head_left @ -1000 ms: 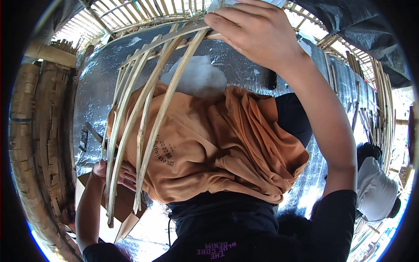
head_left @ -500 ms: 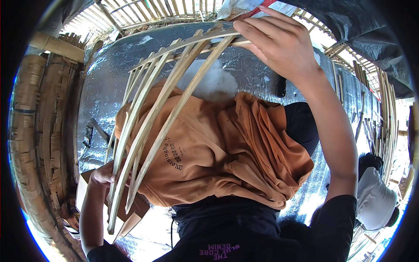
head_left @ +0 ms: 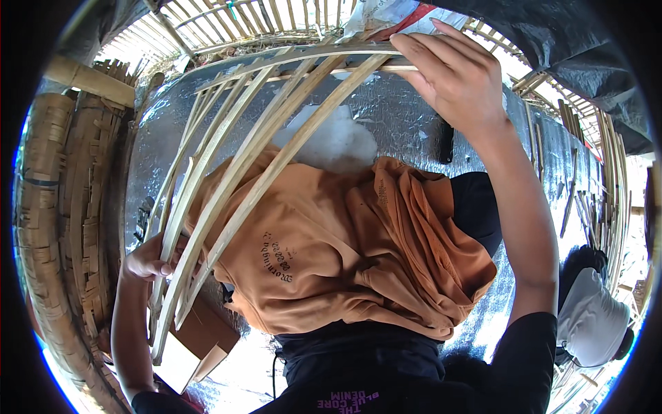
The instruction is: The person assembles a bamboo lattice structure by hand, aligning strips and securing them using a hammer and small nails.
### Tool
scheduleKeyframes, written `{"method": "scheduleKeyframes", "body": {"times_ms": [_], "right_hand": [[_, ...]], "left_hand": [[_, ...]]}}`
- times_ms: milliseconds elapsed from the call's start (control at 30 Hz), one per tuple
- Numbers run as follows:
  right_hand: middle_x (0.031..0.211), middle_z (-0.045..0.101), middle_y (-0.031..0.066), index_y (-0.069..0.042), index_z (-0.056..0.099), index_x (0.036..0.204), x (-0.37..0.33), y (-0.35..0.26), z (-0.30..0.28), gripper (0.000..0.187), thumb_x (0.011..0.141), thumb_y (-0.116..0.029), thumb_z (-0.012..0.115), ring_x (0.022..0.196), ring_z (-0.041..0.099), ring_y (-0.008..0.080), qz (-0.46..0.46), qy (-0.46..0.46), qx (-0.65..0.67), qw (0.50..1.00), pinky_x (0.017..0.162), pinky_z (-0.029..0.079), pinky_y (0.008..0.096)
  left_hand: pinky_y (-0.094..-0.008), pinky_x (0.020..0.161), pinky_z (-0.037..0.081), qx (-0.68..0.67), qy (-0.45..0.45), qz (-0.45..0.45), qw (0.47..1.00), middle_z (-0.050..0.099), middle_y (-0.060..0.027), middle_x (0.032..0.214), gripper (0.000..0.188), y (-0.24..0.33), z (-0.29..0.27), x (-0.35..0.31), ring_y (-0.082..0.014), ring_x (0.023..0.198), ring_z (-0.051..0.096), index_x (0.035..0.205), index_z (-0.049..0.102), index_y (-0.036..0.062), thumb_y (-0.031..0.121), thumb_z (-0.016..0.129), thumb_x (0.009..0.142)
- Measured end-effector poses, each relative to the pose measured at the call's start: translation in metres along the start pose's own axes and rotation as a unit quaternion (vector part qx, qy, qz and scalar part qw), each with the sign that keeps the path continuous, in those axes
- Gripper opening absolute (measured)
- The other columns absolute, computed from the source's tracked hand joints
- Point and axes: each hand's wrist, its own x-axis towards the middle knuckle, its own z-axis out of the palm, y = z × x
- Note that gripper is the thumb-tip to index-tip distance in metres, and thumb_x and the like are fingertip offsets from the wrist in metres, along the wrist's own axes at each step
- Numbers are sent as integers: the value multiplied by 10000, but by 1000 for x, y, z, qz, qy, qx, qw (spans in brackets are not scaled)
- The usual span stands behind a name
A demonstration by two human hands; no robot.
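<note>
A frame of thin bamboo strips [head_left: 238, 162] hangs slantwise over my lap. Its long strips run from near my left hand up to a pair of crosspieces at the far end. My right hand [head_left: 458, 76], up at the far right, grips the right end of those crosspieces between thumb and fingers. At the lower left my left hand [head_left: 152, 262] is closed around the strips near their lower ends; some of its fingers are hidden behind them. Beneath the frame, an orange cloth garment [head_left: 310, 234] with dark lettering covers my legs.
Rolls of woven bamboo [head_left: 48, 207] stand along the left. Below my left hand is an open cardboard box [head_left: 203, 338]. Silvery sheeting [head_left: 407, 131] covers the surface beyond my legs. A person in a pale top [head_left: 593, 317] is at the right, near more bamboo strips [head_left: 593, 214].
The bamboo frame has shifted left at its lower end and slightly right at its far end. My left hand has moved left and a little up; my right hand has moved slightly right and down.
</note>
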Motion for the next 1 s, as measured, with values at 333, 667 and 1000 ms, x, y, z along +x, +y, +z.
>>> {"method": "scheduleKeyframes", "body": {"times_ms": [333, 667, 1000], "right_hand": [[805, 630, -28, -136, 683, 1009, -2, -7, 92, 227, 789, -190, 696, 756, 684, 157, 43, 78, -5, 996, 880, 569, 309], [743, 606, -33, -127, 679, 985, 6, -28, 195, 217, 779, -197, 685, 700, 678, 148, 65, 99, 24, 993, 819, 563, 295], [745, 591, -43, -124, 701, 950, -8, -59, 256, 204, 754, -173, 672, 651, 640, 128, 70, 119, 36, 990, 863, 571, 324]], "left_hand": [[-303, 612, 596, 121, 139, 48, 982, 615, -83, 870, 671, 69, -65, 63, -181, 723, 681, 1245, 489, -55, 202, 787, 703], [-290, 588, 578, 163, 184, 36, 969, 633, -102, 842, 775, 77, -118, 89, -182, 671, 680, 1224, 492, -106, 318, 808, 656], [-314, 759, 542, 176, 205, 0, 963, 640, -109, 1003, 969, 65, -165, 109, -193, 855, 663, 1405, 435, -84, 322, 845, 627]]}}
